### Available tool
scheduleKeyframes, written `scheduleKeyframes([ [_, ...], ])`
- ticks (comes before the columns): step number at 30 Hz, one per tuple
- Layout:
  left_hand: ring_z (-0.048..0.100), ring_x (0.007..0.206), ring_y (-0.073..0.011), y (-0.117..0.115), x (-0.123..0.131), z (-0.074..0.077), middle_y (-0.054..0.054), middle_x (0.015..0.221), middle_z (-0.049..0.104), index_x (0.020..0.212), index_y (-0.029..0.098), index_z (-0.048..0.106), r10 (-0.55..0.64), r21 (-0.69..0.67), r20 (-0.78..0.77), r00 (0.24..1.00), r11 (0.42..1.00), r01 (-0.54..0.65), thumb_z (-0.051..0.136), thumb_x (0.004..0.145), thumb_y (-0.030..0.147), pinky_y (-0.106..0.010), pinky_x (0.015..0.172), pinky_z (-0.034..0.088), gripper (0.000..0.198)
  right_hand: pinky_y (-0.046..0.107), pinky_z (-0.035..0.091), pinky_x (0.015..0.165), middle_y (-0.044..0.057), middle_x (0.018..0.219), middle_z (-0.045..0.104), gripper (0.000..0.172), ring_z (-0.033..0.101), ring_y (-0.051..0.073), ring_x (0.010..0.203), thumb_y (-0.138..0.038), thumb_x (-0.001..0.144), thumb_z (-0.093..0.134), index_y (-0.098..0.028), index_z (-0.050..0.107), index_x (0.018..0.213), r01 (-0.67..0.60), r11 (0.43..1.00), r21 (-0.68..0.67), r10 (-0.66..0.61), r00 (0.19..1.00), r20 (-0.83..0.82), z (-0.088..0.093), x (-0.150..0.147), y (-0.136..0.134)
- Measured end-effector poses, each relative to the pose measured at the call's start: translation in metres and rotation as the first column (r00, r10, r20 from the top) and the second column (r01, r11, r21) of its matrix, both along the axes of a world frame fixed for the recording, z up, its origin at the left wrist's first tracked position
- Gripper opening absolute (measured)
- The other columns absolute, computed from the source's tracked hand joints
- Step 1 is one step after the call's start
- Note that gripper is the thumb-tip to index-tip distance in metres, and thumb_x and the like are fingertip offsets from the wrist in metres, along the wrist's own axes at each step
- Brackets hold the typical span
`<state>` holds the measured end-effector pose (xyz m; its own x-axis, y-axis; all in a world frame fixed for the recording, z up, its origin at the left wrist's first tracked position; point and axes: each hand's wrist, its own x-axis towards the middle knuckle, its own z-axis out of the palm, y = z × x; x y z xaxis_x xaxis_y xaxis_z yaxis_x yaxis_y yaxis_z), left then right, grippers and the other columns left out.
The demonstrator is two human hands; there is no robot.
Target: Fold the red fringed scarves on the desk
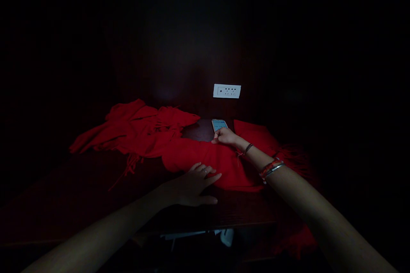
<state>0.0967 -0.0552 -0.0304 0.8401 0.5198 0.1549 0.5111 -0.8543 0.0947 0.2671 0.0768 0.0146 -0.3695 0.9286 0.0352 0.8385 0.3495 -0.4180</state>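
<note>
Dim light shows little but the dark table (96, 196), where the left hand (192, 187) lies flat nearest, fingers spread, fingertips on the edge of a rumpled red scarf (224, 162). Beyond it, the right hand (226, 137) reaches across the cloth and curls its fingers onto the near end of a lit phone (219, 125), which lies on the table, not yet lifted. The scarf is unfolded, heaped leftward below a white wall socket (226, 91).

A scarf (198, 155) lay spread across a table (197, 131). Behind it sat a phone (219, 125), and above the phone, a wall socket (226, 91).
</note>
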Motion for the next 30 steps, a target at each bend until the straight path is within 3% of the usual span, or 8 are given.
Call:
scheduleKeyframes([
  [3, 0.025, 0.115, -0.0293, -0.001, 0.001, 0.0, -0.013, 0.127, 0.03, 0.128, 0.022, 0.018, -0.004, -0.026, -0.028, 1.0, 1.0, 0.003, 0.032, 0.071, 0.061, -0.047, 0.091, 0.016, 0.07, 0.019, 0.031, 0.05, 0.002, 0.062, 0.057, 0.01, 0.045, 0.009, 0.055, -0.02, 0.063, 0.057, -0.012, 0.06, 0.067, -0.003, 1.0, -0.014, 0.003, 0.999, 0.035, -0.013, -0.006, 0.008],
  [7, 0.028, 0.113, -0.0286, -0.003, 0.004, 0.003, -0.012, 0.126, 0.031, 0.127, 0.022, 0.021, 0.011, 0.002, -0.002, 1.0, 1.0, -0.011, 0.033, 0.071, 0.06, -0.046, 0.09, 0.019, 0.068, 0.019, 0.034, 0.056, 0.002, 0.069, 0.058, 0.013, 0.047, 0.009, 0.061, -0.022, 0.066, 0.056, -0.012, 0.059, 0.073, -0.142, 0.989, -0.031, 0.142, 0.99, -0.01, -0.02, 0.001, 0.01],
  [11, 0.037, 0.104, -0.0242, -0.005, 0.005, 0.011, -0.009, 0.117, 0.04, 0.119, 0.024, 0.035, 0.034, 0.044, 0.047, 0.998, 0.998, -0.036, 0.03, 0.078, 0.051, -0.04, 0.085, 0.026, 0.05, 0.022, 0.035, 0.062, 0.002, 0.075, 0.057, 0.031, 0.047, 0.01, 0.066, -0.038, 0.065, 0.055, -0.011, 0.059, 0.08, -0.312, 0.92, -0.238, 0.268, 0.943, -0.199, -0.002, 0.045, 0.004],
  [15, 0.046, 0.088, -0.019, -0.007, 0.003, 0.022, -0.005, 0.1, 0.049, 0.103, 0.025, 0.049, 0.09, 0.008, 0.043, 0.995, 0.996, -0.09, 0.025, 0.083, 0.042, -0.034, 0.075, 0.033, 0.036, 0.022, 0.034, 0.059, 0.0, 0.068, 0.055, 0.034, 0.045, 0.008, 0.061, -0.041, 0.059, 0.06, -0.012, 0.058, 0.076, -0.288, 0.86, -0.421, 0.231, 0.956, -0.181, 0.019, 0.091, -0.008],
  [19, 0.047, 0.081, -0.017, -0.013, -0.004, 0.028, -0.003, 0.09, 0.051, 0.089, 0.022, 0.053, 0.107, 0.002, 0.005, 0.994, 0.994, -0.107, 0.024, 0.084, 0.033, -0.03, 0.069, 0.035, 0.032, 0.021, 0.033, 0.054, -0.002, 0.058, 0.049, 0.032, 0.041, 0.006, 0.051, -0.042, 0.065, 0.053, -0.012, 0.055, 0.074, -0.289, 0.896, -0.338, 0.214, 0.946, -0.241, 0.026, 0.104, -0.019],
  [23, 0.048, 0.078, -0.0155, -0.014, -0.004, 0.035, -0.003, 0.084, 0.053, 0.083, 0.021, 0.054, 0.128, 0.023, -0.012, 0.992, 0.992, -0.128, 0.021, 0.085, 0.033, -0.03, 0.068, 0.034, 0.034, 0.022, 0.036, 0.062, 0.002, 0.078, 0.053, 0.033, 0.046, 0.008, 0.064, -0.039, 0.067, 0.053, -0.014, 0.053, 0.089, -0.345, 0.893, -0.291, 0.278, 0.928, -0.247, 0.026, 0.097, -0.027],
  [27, 0.047, 0.089, -0.016, 0.002, 0.016, 0.041, -0.003, 0.095, 0.054, 0.093, 0.021, 0.052, 0.098, 0.156, 0.033, 0.995, 0.982, -0.102, 0.021, 0.085, 0.033, -0.035, 0.081, 0.028, 0.034, 0.022, 0.034, 0.07, 0.002, 0.086, 0.053, 0.033, 0.046, 0.011, 0.076, -0.035, 0.063, 0.057, -0.014, 0.055, 0.09, -0.373, 0.856, -0.359, 0.368, 0.926, -0.085, 0.023, 0.093, -0.032],
  [30, 0.039, 0.106, -0.0182, 0.024, 0.034, 0.033, -0.008, 0.118, 0.042, 0.112, 0.018, 0.042, 0.102, 0.164, 0.039, 0.994, 0.981, -0.107, 0.021, 0.085, 0.038, -0.034, 0.088, 0.025, 0.04, 0.021, 0.034, 0.067, 0.0, 0.079, 0.053, 0.028, 0.046, 0.01, 0.071, -0.037, 0.066, 0.054, -0.014, 0.055, 0.082, -0.381, 0.835, -0.398, 0.385, 0.92, -0.072, 0.022, 0.096, -0.036],
])
